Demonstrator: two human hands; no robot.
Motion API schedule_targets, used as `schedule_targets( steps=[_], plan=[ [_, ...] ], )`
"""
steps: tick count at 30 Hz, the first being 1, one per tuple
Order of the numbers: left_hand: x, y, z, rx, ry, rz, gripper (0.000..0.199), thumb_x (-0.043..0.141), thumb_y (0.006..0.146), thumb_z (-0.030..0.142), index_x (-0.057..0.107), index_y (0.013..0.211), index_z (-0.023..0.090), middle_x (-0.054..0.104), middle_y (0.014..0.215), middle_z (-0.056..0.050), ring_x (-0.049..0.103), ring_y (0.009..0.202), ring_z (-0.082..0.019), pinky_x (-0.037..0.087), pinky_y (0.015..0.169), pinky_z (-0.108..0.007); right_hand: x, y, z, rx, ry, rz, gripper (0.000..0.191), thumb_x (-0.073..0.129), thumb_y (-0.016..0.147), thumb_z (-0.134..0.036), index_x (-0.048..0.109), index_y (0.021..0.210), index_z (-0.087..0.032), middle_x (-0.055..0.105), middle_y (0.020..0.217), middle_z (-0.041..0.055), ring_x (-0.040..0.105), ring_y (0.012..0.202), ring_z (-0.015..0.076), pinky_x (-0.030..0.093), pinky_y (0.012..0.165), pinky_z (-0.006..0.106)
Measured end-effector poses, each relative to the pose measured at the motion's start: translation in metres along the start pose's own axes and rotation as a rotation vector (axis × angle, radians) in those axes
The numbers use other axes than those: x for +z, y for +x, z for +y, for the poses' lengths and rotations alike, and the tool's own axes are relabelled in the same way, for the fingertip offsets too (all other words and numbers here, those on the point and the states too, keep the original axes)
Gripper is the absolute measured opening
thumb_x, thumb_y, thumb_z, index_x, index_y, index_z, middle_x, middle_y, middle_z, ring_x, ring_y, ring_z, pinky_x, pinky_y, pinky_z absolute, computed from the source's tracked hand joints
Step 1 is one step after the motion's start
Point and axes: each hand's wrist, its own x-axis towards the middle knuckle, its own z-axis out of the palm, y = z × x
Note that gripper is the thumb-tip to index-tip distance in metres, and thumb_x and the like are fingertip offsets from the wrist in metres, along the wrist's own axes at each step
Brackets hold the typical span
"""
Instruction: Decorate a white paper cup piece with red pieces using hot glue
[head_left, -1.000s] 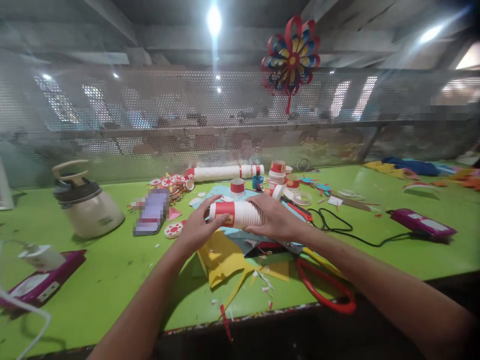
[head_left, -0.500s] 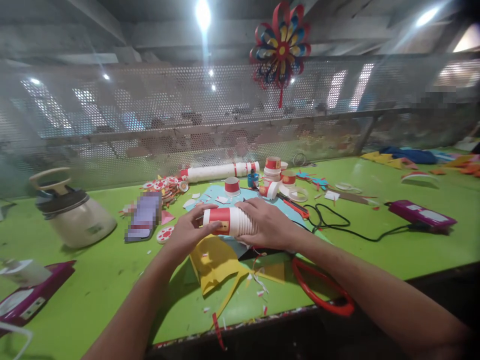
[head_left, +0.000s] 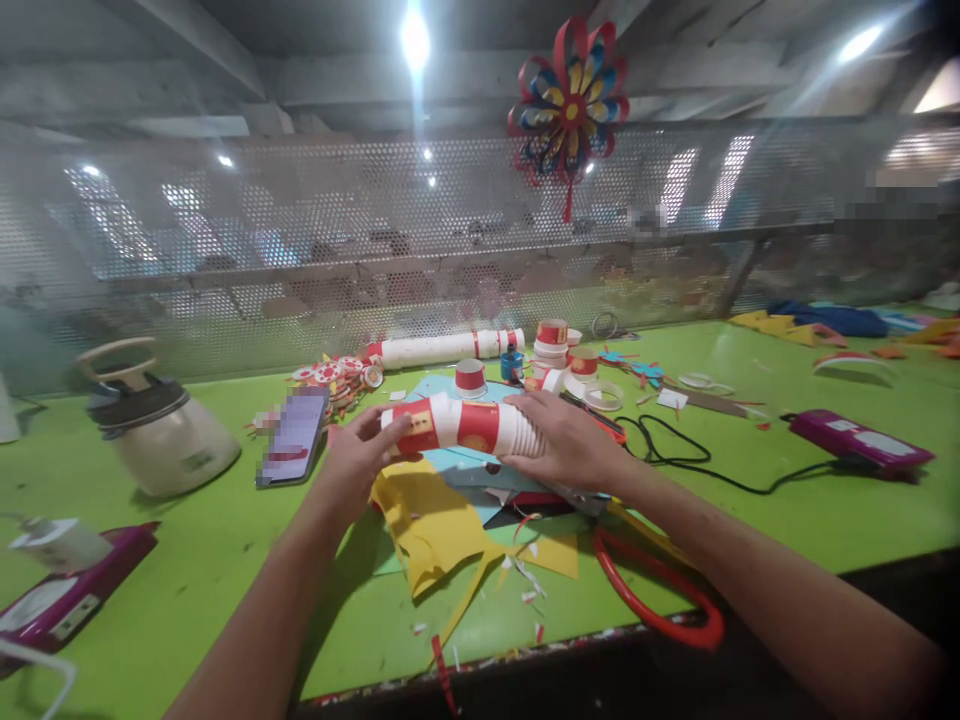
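Observation:
My left hand (head_left: 346,462) is closed on a red and white paper cup (head_left: 414,428) with a gold label. To its right lies a sideways stack of paper cups (head_left: 480,428), its nested rims gripped by my right hand (head_left: 566,440). Cup and stack meet end to end above the table; how far one sits inside the other I cannot tell. Beneath them are a light blue sheet (head_left: 461,468) and creased yellow paper (head_left: 435,530). Red-handled scissors (head_left: 664,615) lie below my right wrist, their blades partly hidden.
Behind my hands stand a single cup (head_left: 470,380), a blue bottle (head_left: 512,364) and stacked cups (head_left: 551,345). A phone (head_left: 294,440) and a beige pot (head_left: 169,440) are on the left. A purple power strip (head_left: 859,440) trails a black cable on the right. Paper scraps litter the front edge.
My left hand has drawn the end cup out to the left, so a second red-banded cup now shows on the stack. My right hand has shifted slightly right, still holding the stack.

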Motion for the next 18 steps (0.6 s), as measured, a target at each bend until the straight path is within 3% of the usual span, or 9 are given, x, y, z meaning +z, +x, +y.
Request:
schedule_targets(
  steps=[5, 8, 11, 15, 18],
  plan=[
    [-0.003, 0.007, -0.003, 0.037, -0.077, 0.126, 0.036, 0.070, 0.073, 0.044, 0.061, 0.095, 0.017, 0.065, 0.092, -0.002, 0.064, 0.075, -0.014, 0.056, 0.060, -0.023, -0.005, 0.026, 0.033, 0.085, -0.161, -0.010, 0.058, 0.068, 0.077, -0.047, 0.053, 0.121, -0.012, 0.060, 0.113, 0.0173, 0.059, 0.100, 0.0303, 0.051, 0.078, 0.042],
    [0.006, 0.003, -0.009, -0.023, -0.044, 0.042, 0.039, 0.063, 0.077, 0.050, 0.062, 0.095, 0.015, 0.064, 0.082, -0.003, 0.063, 0.064, -0.013, 0.049, 0.048, -0.021, -0.007, 0.065, 0.047, 0.104, -0.271, -0.027, 0.043, 0.060, 0.088, -0.041, 0.054, 0.122, -0.016, 0.060, 0.115, 0.0099, 0.061, 0.099, 0.0240, 0.051, 0.081, 0.043],
    [0.018, -0.004, -0.016, -0.043, 0.042, -0.084, 0.044, 0.060, 0.078, 0.056, 0.063, 0.088, 0.014, 0.061, 0.069, -0.002, 0.058, 0.055, -0.013, 0.046, 0.045, -0.022, -0.001, 0.115, 0.053, 0.057, -0.345, -0.051, 0.033, 0.057, 0.092, -0.033, 0.055, 0.122, -0.018, 0.059, 0.122, 0.0087, 0.061, 0.102, 0.0228, 0.052, 0.085, 0.044],
    [0.024, -0.008, -0.026, -0.016, 0.221, -0.210, 0.045, 0.068, 0.071, 0.056, 0.063, 0.089, 0.015, 0.056, 0.062, 0.001, 0.052, 0.050, -0.013, 0.041, 0.041, -0.023, 0.023, 0.179, 0.050, -0.002, -0.393, -0.107, 0.033, 0.058, 0.092, -0.032, 0.056, 0.122, -0.018, 0.058, 0.123, 0.0088, 0.061, 0.102, 0.0227, 0.052, 0.085, 0.044],
    [0.022, -0.008, -0.032, 0.022, 0.329, -0.223, 0.043, 0.064, 0.075, 0.056, 0.059, 0.095, 0.018, 0.054, 0.064, 0.002, 0.049, 0.052, -0.014, 0.038, 0.044, -0.024, 0.048, 0.213, 0.050, -0.007, -0.403, -0.187, 0.032, 0.058, 0.092, -0.031, 0.056, 0.121, -0.017, 0.059, 0.122, 0.0087, 0.062, 0.102, 0.0224, 0.053, 0.084, 0.043]
  ],
)
